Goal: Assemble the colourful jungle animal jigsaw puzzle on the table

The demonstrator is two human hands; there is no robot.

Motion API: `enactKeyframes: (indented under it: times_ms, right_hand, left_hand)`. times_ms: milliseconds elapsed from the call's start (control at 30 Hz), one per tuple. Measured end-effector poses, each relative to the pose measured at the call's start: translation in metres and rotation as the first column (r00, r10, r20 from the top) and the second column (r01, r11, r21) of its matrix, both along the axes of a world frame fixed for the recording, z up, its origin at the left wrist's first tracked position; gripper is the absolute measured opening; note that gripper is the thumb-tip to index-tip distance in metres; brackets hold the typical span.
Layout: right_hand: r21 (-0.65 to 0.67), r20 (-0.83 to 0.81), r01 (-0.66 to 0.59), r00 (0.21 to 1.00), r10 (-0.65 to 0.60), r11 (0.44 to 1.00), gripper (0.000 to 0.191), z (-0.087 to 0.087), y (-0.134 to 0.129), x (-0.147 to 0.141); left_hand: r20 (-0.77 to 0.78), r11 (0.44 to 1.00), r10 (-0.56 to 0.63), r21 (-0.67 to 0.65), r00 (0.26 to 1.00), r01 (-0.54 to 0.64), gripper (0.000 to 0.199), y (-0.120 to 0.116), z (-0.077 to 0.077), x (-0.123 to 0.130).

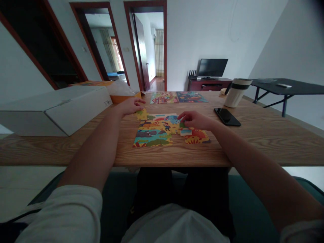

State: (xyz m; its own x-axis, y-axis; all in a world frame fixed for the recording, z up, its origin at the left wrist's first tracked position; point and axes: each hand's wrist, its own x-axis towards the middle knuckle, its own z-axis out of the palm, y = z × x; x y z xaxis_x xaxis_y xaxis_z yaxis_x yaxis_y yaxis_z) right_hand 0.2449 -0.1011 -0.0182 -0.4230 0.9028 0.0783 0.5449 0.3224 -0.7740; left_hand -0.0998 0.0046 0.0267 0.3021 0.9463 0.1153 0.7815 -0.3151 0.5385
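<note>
A partly joined jigsaw puzzle (158, 131) with colourful animals lies flat on the table in front of me. My left hand (131, 106) is at its far left corner, fingertips on a yellow-green puzzle piece (141, 114) that they seem to pinch. At the puzzle's right side is my right hand (193, 120), its fingers bent and apart, with the tips over a blue elephant (172, 119). Beneath that hand a loose piece (186, 132) overlaps its neighbours. An orange section (198, 136) lies at the near right. The palms hide some pieces.
A large white box (76, 109) stands left, beside an orange box (123, 98) with clear plastic. Two more picture puzzles (178, 97) lie at the back. On the right are a black phone (227, 116) and a white tumbler (236, 94). The table's edge (174, 162) is close to me.
</note>
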Motion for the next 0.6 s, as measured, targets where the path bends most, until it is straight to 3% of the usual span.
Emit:
enactKeyframes:
  times_ms: [100, 167, 300, 400, 500, 600]
  right_hand:
    - [0.091, 0.031, 0.080, 0.996, -0.083, 0.993, 0.032, -0.002, 0.007, 0.008]
    - [0.125, 0.095, 0.153, 0.982, -0.166, 0.980, 0.027, -0.004, 0.011, 0.013]
    - [0.205, 0.250, 0.227, 0.928, -0.275, 0.952, 0.026, -0.005, 0.017, 0.020]
    - [0.254, 0.314, 0.208, 0.906, -0.283, 0.945, 0.027, -0.005, 0.019, 0.022]
    - [0.245, 0.374, 0.194, 0.885, -0.277, 0.950, 0.029, -0.006, 0.019, 0.022]
    - [0.232, 0.428, 0.166, 0.867, -0.254, 0.958, 0.028, -0.006, 0.018, 0.021]
  left_hand:
    - [0.185, 0.989, -0.114, -0.067, 0.976, 0.129, 0.048, -0.014, -0.001, 0.022]
    - [0.231, 0.978, -0.172, -0.078, 0.958, 0.194, 0.045, -0.022, -0.003, 0.037]
    - [0.151, 0.958, -0.275, -0.044, 0.949, 0.285, 0.038, -0.037, -0.008, 0.067]
    - [0.093, 0.918, -0.381, -0.081, 0.920, 0.388, 0.036, -0.049, -0.015, 0.087]
    - [0.052, 0.843, -0.517, -0.146, 0.855, 0.518, 0.032, -0.059, -0.025, 0.104]
    - [-0.043, 0.812, -0.576, -0.147, 0.817, 0.565, 0.029, -0.068, -0.034, 0.116]
